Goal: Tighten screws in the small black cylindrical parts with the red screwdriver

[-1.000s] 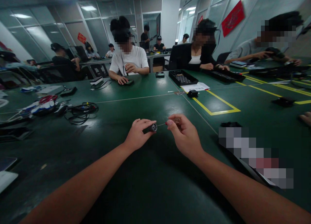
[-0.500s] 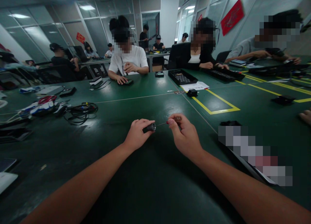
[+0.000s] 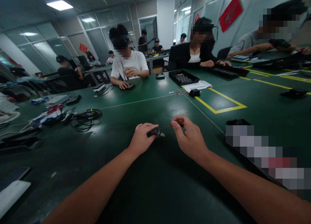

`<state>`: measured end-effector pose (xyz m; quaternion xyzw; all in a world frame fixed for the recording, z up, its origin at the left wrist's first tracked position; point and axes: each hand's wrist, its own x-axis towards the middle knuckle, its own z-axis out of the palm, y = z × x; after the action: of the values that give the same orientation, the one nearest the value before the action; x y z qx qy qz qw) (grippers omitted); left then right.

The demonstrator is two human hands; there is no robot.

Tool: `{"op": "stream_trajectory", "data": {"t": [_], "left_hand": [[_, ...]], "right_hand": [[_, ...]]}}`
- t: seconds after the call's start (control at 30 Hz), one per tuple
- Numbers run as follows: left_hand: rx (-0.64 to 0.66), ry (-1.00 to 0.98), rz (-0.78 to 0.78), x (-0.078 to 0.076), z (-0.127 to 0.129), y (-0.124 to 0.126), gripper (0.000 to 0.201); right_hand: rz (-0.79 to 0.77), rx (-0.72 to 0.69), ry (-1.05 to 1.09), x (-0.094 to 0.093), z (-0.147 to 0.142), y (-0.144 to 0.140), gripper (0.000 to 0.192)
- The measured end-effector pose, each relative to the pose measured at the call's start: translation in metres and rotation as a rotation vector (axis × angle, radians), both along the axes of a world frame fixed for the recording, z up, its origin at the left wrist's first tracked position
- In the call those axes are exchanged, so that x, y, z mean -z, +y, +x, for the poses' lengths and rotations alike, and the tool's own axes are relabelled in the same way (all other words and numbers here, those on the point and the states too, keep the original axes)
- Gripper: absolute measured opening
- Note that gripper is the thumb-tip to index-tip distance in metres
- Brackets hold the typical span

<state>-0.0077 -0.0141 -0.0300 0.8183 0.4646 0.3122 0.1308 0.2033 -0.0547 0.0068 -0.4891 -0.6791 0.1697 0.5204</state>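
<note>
My left hand [image 3: 143, 138] is closed around a small black flashlight [image 3: 153, 131], whose round end faces right and looks hollow. Just off that end is a small, shiny, pale round piece [image 3: 162, 134]; whether it rests on the table or is in the air, I cannot tell. Between the thumb and fingers of my right hand [image 3: 188, 135] is a thin screwdriver [image 3: 180, 121] with a reddish-brown handle. Its shaft points left towards the flashlight's mouth, and the tip appears slightly apart from it.
On the green table [image 3: 136, 198] lie coiled black cables [image 3: 86, 118] and cloth gloves [image 3: 52, 115] at left. A blurred-out flat item [image 3: 262, 152] lies at right. Farther back are a black tray [image 3: 183, 77], a small black block [image 3: 194, 92] and yellow tape. Co-workers sit opposite.
The small round piece now shows outside the flashlight's end, which looked filled before. The screwdriver's tip has drawn back a little. The whole view has shifted slightly.
</note>
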Motion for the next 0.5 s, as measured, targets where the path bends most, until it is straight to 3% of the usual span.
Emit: {"op": "stream_trajectory", "data": {"t": [0.2, 0.37, 0.5], "left_hand": [[-0.019, -0.033, -0.008, 0.000, 0.000, 0.001, 0.035], [-0.038, -0.064, -0.022, -0.008, -0.001, -0.003, 0.041], [0.001, -0.014, -0.044, -0.015, -0.001, -0.006, 0.033]], "right_hand": [[-0.014, 0.017, 0.028, -0.001, 0.002, 0.001, 0.015], [-0.004, 0.025, 0.047, -0.001, 0.002, 0.000, 0.016], [-0.016, 0.030, 0.063, -0.002, 0.002, 0.000, 0.017]]}}
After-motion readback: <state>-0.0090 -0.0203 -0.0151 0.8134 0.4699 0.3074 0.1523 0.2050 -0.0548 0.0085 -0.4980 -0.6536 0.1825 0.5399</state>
